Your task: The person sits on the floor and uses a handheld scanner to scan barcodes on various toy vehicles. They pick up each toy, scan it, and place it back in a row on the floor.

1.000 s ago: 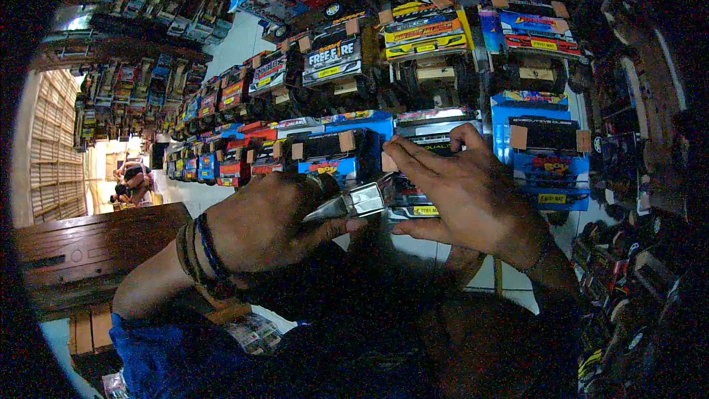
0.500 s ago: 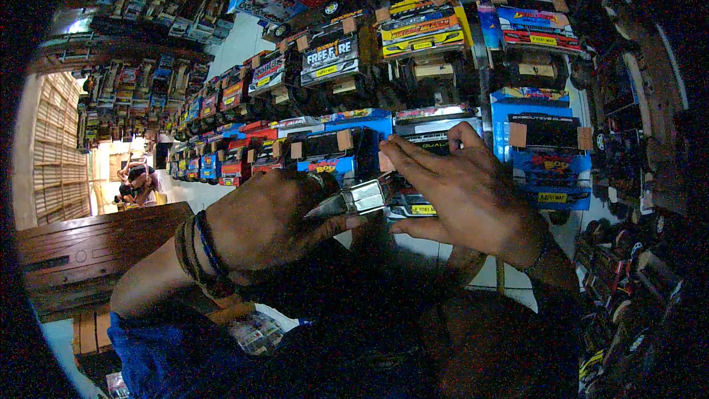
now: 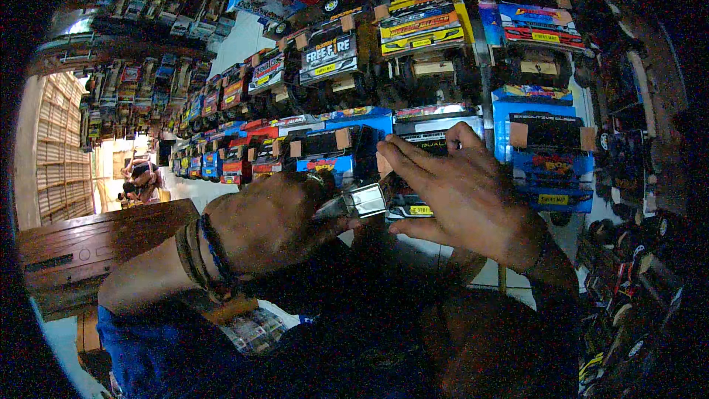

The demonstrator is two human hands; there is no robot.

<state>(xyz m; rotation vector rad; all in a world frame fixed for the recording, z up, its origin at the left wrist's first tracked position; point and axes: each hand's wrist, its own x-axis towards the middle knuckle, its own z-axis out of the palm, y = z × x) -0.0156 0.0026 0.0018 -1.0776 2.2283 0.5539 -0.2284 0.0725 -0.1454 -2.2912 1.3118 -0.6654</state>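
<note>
Fingers of the left hand (image 3: 269,222) curl shut around a silvery tool (image 3: 354,203), its handle hidden in the fist. Right hand (image 3: 461,196) spreads over a toy truck (image 3: 413,203), pinching it at thumb and fingertips, covering most of it. Trucks (image 3: 543,155) in rows fill the wall behind; their wheels are lost in shadow. Both hands sit as a second ago, barely shifted.

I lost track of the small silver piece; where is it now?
In the head view, just left of centre, the silver piece sits between the left hand and right hand, below the blue toy truck.
</note>
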